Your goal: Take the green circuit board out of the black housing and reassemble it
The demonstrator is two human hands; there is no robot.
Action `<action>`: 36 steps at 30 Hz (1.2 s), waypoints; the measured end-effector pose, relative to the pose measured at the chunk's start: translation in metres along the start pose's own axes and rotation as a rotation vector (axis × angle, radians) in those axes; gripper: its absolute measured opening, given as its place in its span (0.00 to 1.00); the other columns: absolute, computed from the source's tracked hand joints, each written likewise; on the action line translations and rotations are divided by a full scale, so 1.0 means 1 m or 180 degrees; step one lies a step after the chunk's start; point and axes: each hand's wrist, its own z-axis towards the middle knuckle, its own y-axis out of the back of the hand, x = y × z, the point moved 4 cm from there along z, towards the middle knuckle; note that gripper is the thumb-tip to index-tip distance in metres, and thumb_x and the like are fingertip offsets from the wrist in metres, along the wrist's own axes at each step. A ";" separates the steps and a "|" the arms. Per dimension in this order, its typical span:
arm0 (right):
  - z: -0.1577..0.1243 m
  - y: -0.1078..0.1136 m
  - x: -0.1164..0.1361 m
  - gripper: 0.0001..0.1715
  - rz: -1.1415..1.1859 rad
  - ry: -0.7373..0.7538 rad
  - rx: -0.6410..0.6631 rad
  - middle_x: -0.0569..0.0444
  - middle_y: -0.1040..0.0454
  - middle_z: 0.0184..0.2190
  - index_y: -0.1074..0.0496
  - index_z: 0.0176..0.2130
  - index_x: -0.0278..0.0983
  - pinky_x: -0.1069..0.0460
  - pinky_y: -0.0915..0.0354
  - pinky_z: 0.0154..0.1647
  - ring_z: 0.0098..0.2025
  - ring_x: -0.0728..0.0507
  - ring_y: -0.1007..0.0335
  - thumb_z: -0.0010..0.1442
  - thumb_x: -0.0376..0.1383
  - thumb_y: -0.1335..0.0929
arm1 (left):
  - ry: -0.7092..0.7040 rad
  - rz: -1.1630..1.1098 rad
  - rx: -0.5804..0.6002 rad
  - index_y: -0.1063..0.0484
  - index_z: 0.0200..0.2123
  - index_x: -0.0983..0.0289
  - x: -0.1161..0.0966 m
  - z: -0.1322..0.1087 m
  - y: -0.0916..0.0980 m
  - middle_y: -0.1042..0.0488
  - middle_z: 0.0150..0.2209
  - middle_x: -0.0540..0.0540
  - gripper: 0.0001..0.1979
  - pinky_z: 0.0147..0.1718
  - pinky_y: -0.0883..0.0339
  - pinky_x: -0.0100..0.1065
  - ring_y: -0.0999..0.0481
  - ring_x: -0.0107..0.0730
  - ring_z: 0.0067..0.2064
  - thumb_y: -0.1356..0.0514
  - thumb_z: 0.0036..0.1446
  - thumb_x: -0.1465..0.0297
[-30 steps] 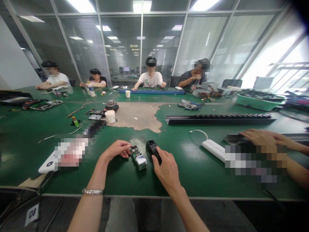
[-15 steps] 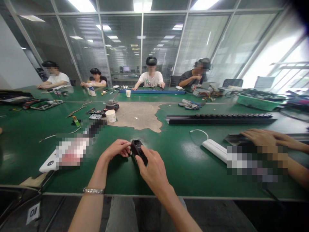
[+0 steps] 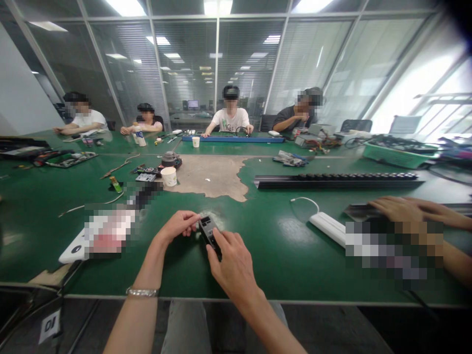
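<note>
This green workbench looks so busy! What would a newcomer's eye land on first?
First come the two bare hands at the near edge of the green workbench: the right hand is over a small black plastic housing, and the left hand is curled just beside it. Beyond them, a worn tan patch breaks the green surface mid-table. A long black rail lies to its right, and a co-worker's hand shows at far right.

- casing [image 3: 207, 230]: matt black plastic
- tabletop [image 3: 280, 268]: glossy green coating, worn through to a rough tan patch
- bracelet [image 3: 142, 292]: shiny silver metal
- cup [image 3: 168, 176]: matt white paper
- strip [image 3: 327, 228]: smooth white plastic, lightly glossy
</note>
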 end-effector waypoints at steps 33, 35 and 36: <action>-0.005 0.010 -0.083 0.21 -0.0011 -0.0445 -0.0580 0.44 0.28 0.48 0.32 0.54 0.33 0.43 0.38 0.51 0.49 0.39 0.34 0.62 0.37 0.36 | 0.0262 -0.0009 0.0362 0.26 0.43 0.68 0.010 0.001 0.000 0.22 0.31 0.58 0.25 0.23 0.35 0.26 0.24 0.27 0.25 0.41 0.55 0.52; -0.008 0.006 -0.088 0.22 -0.0082 -0.0469 -0.0515 0.44 0.28 0.48 0.32 0.54 0.33 0.43 0.38 0.51 0.49 0.40 0.34 0.62 0.37 0.37 | 0.0253 0.0006 0.0375 0.26 0.43 0.67 0.009 0.001 0.000 0.22 0.31 0.58 0.24 0.23 0.35 0.25 0.24 0.27 0.26 0.41 0.55 0.52; -0.009 0.004 -0.089 0.22 -0.0112 -0.0480 -0.0477 0.44 0.28 0.49 0.32 0.54 0.34 0.43 0.38 0.51 0.49 0.40 0.34 0.62 0.38 0.36 | 0.0255 0.0014 0.0375 0.26 0.43 0.67 0.008 0.001 0.000 0.22 0.31 0.58 0.24 0.23 0.35 0.25 0.25 0.27 0.25 0.41 0.55 0.52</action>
